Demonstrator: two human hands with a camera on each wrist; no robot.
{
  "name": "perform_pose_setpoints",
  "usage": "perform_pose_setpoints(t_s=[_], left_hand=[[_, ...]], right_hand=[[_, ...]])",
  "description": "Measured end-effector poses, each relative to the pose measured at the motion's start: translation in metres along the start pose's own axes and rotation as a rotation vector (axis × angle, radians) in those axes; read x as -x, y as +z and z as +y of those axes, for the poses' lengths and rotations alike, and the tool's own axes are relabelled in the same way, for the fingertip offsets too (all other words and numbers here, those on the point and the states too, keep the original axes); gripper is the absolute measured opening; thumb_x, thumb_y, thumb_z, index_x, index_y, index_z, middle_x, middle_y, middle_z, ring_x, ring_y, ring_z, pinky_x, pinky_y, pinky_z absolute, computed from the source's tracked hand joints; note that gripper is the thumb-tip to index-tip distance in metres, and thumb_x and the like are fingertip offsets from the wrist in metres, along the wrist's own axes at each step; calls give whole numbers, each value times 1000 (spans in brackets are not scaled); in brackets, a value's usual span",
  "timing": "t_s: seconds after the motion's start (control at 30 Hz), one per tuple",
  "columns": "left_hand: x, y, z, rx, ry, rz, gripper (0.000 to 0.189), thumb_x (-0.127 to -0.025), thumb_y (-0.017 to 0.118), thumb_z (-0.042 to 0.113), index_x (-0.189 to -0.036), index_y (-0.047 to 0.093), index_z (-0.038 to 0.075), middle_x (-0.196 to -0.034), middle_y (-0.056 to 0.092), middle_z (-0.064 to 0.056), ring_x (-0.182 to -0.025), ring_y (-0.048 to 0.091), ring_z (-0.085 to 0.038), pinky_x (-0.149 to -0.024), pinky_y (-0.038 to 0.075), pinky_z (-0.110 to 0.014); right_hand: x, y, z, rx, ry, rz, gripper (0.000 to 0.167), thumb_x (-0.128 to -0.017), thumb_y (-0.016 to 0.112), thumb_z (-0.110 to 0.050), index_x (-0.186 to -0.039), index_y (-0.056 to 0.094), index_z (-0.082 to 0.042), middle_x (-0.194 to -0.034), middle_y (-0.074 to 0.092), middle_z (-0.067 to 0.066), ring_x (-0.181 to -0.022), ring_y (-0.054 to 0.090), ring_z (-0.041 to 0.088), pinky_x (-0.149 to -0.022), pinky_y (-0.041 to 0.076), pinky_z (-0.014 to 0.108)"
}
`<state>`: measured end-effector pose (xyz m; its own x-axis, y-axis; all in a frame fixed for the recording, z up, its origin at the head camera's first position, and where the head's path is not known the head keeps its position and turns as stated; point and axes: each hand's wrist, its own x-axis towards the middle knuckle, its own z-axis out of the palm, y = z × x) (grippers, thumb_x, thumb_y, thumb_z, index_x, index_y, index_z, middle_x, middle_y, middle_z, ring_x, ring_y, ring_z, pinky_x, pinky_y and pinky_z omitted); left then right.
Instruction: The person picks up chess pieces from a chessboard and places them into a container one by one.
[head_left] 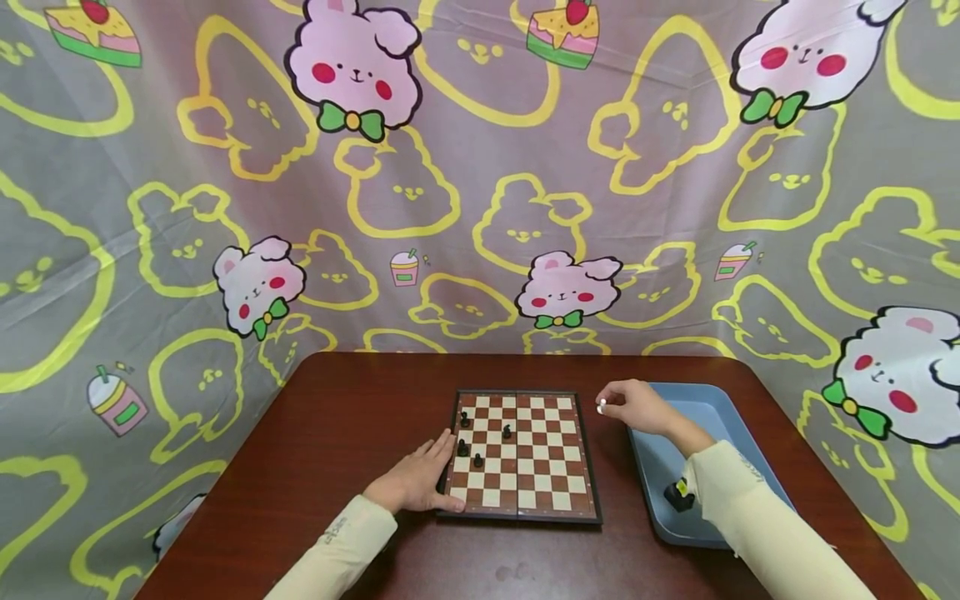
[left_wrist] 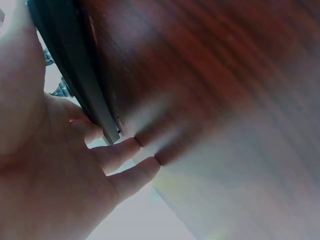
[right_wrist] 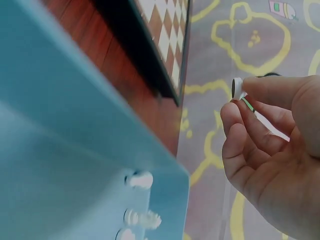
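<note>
A chessboard with brown and cream squares lies on the table, several black chess pieces standing on its left half. Along its left edge rests my left hand, fingers extended and thumb at the near corner. The left wrist view shows fingertips against the tabletop beside the board's dark side. Right of the board, my right hand is raised near the tray and pinches a small white chess piece between thumb and finger. Its round dark-bottomed base shows; the fingers hide the rest.
A blue tray stands right of the board, under the right forearm. White chess pieces lie in it. Beside the right sleeve shows a black item with a yellow mark. A patterned curtain hangs behind the brown table.
</note>
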<state>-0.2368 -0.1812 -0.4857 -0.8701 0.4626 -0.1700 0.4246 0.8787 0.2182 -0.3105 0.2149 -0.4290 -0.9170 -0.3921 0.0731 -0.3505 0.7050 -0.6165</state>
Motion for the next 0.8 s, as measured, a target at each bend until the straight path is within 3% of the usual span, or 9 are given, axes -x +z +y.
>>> perform_pose_setpoints(t_s=[0.33,0.57,0.8], left_hand=[[1,1,1,2,3,8,114,-71,65,69,-150,19,-1,-155,15,-18,-133,30,-41,-101,35,-51],[1,0,0,-5,2,8,114,-72,64,68,-150,18,-1,-155,15,-18,-133,30,-42,-101,35,-51],[0,-1,0,12,8,0,114,-72,64,69,-150,17,0,-156,13,-17,-134,28,-41,-102,34,-51]], right_hand=[[15,-11,20,-11,-19,24,11,-91,62,-10,-98,67,-3,-86,63,0,-76,56,16,-64,46,34],[24,-16,31,-41,-10,-14,16,-91,63,-12,-101,65,0,-88,64,2,-78,58,16,-66,47,34],[32,-21,41,-13,-15,-22,8,-88,64,-6,-95,66,-2,-83,63,0,-76,57,15,-63,47,33]])
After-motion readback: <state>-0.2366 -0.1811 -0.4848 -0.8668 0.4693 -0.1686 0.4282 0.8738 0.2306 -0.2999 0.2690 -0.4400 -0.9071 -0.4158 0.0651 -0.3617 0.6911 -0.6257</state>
